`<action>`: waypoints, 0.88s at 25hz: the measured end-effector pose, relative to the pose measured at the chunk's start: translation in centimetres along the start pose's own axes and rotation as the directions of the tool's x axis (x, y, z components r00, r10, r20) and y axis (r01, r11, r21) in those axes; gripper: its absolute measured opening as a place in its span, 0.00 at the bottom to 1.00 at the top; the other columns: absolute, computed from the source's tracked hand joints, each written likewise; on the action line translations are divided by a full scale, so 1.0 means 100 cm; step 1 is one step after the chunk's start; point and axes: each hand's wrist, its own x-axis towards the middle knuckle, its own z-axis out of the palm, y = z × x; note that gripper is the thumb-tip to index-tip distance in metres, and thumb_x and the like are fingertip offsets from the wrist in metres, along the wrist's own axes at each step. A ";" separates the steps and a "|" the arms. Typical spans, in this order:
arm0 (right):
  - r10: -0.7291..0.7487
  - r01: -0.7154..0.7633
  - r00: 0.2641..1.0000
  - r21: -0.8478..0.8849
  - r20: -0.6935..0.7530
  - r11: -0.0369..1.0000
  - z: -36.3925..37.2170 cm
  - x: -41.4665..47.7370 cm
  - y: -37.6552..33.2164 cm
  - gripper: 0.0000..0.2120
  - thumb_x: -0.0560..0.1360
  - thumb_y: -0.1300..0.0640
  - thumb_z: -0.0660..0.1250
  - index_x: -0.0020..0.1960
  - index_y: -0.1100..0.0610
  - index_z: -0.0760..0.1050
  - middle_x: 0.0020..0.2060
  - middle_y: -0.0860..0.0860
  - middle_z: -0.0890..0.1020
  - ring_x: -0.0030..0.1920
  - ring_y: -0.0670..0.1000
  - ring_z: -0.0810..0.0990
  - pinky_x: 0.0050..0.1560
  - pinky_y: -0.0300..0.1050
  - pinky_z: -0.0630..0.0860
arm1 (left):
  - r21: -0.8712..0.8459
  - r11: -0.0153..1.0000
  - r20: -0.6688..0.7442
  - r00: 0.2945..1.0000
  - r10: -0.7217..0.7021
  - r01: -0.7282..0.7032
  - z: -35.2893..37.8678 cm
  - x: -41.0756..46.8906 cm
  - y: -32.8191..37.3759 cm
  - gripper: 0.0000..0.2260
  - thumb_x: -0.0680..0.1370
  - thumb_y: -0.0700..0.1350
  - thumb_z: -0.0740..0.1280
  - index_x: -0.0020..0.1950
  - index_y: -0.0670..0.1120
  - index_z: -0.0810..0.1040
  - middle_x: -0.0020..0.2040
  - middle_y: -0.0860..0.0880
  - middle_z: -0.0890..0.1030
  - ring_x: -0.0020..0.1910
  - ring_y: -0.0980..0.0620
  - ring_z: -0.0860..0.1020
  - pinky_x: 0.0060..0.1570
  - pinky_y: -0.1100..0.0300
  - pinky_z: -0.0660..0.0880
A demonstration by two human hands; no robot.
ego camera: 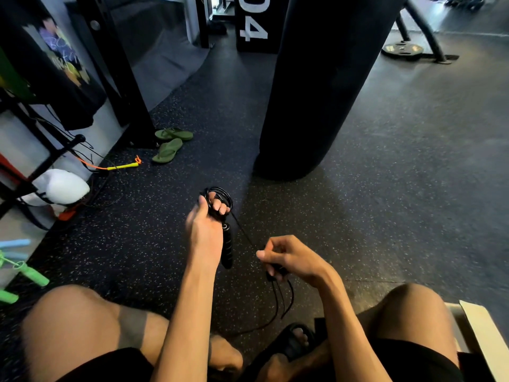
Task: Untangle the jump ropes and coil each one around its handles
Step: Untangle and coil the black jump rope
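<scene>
My left hand [205, 230] grips a black jump rope handle [227, 248] with several loops of black cord [223, 194] wound around its top and my fingers. A taut strand runs from those loops down to my right hand [289, 259], which pinches the cord and holds the second black handle [274, 271]. Loose cord [283, 301] hangs below my right hand toward my feet. A yellow and orange jump rope [121, 166] lies on the floor at the left. Green jump rope handles [30, 274] lie at the far left edge.
A black punching bag [316, 92] hangs just ahead. Green flip-flops [170, 144] lie on the speckled rubber floor. A black rack [41, 150] with a white cap [63, 186] stands left. A weight plate [402, 49] lies far right, a cardboard box [482, 326] beside my right knee.
</scene>
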 end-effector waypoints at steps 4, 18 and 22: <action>-0.104 0.104 0.989 0.009 0.102 0.995 0.007 -0.004 -0.023 0.12 0.78 0.53 0.69 0.43 0.62 0.76 0.29 0.54 0.76 0.29 0.51 0.71 0.29 0.42 0.66 | 0.455 0.877 0.070 0.988 0.135 -0.152 -0.005 -0.004 -0.014 0.08 0.83 0.43 0.58 0.52 0.40 0.75 0.34 0.48 0.75 0.34 0.53 0.75 0.43 0.60 0.76; -0.266 0.323 0.896 0.110 -0.357 0.940 -0.010 -0.003 -0.019 0.07 0.79 0.58 0.67 0.48 0.63 0.79 0.31 0.44 0.77 0.33 0.42 0.71 0.36 0.35 0.67 | 0.799 0.595 0.302 0.794 -0.527 0.091 -0.001 -0.024 -0.005 0.20 0.81 0.54 0.63 0.36 0.40 0.77 0.23 0.48 0.63 0.23 0.52 0.61 0.29 0.60 0.65; -0.249 0.330 0.876 0.136 -0.412 0.934 -0.010 0.001 -0.008 0.08 0.77 0.53 0.70 0.43 0.56 0.76 0.33 0.46 0.76 0.35 0.44 0.71 0.38 0.39 0.68 | 0.676 0.705 0.365 0.734 -0.574 0.215 0.005 -0.029 -0.002 0.17 0.81 0.50 0.63 0.36 0.41 0.74 0.23 0.50 0.60 0.24 0.52 0.58 0.30 0.58 0.61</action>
